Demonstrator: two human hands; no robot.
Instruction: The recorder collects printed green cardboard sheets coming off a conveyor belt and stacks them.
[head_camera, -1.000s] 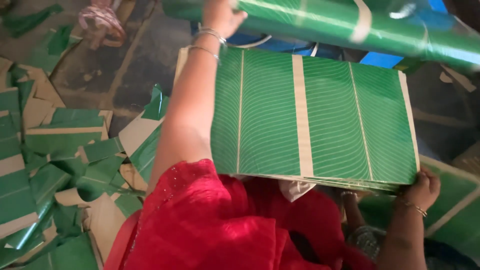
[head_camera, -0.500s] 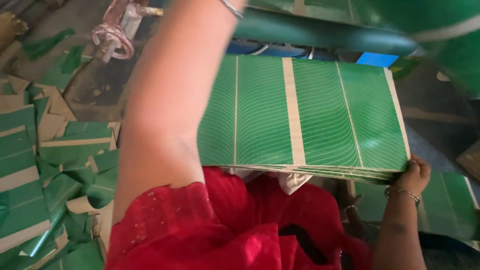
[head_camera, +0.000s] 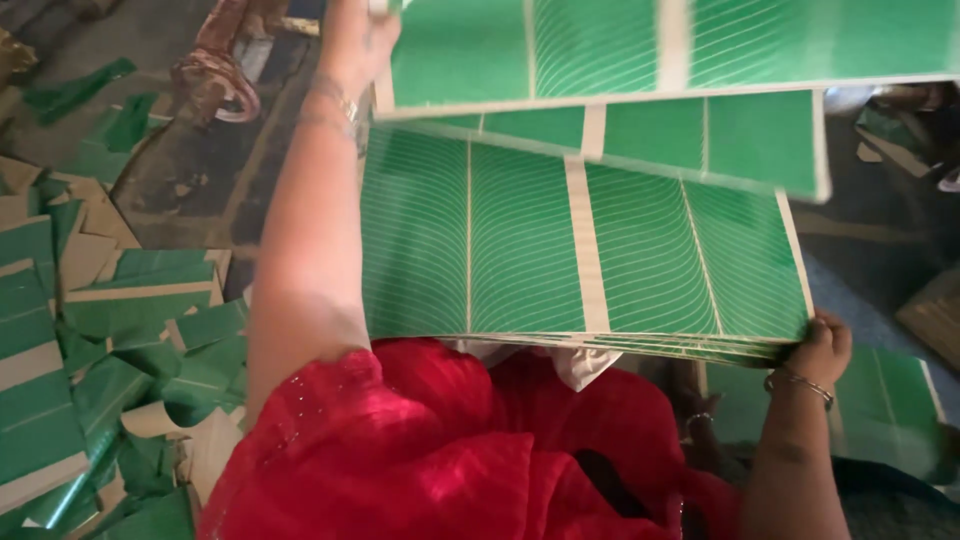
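Green fills most of the head view: a stack of flat rectangular sheets (head_camera: 590, 250), printed green with thin pale curving lines and split by tan unprinted bands, lies across the person's lap above a red garment (head_camera: 420, 460). The right hand (head_camera: 822, 348), a thin bangle at its wrist, curls around the lower right corner of that stack, thumb on top and fingers tucked under the layered edges, pinching the pile. The left hand (head_camera: 355, 35) is raised at the top of the frame, with bangles on the wrist, and sits against the left edge of a lifted green sheet (head_camera: 680, 45) of the same printed kind, which is held up over the stack and tilted slightly; its fingers run past the frame edge, so I cannot tell how they close on it. A second lifted sheet (head_camera: 700, 135) shows just beneath the first, its right end blurred, apart from the stack below. To the left, on a dark worn floor (head_camera: 180, 190), lie scattered offcuts of green and tan card (head_camera: 90, 330), overlapping and bent at many angles. A reddish rusty metal part (head_camera: 215, 75) lies on the floor near the upper left. More green sheet material (head_camera: 890, 400) rests at the lower right, beyond the right wrist.
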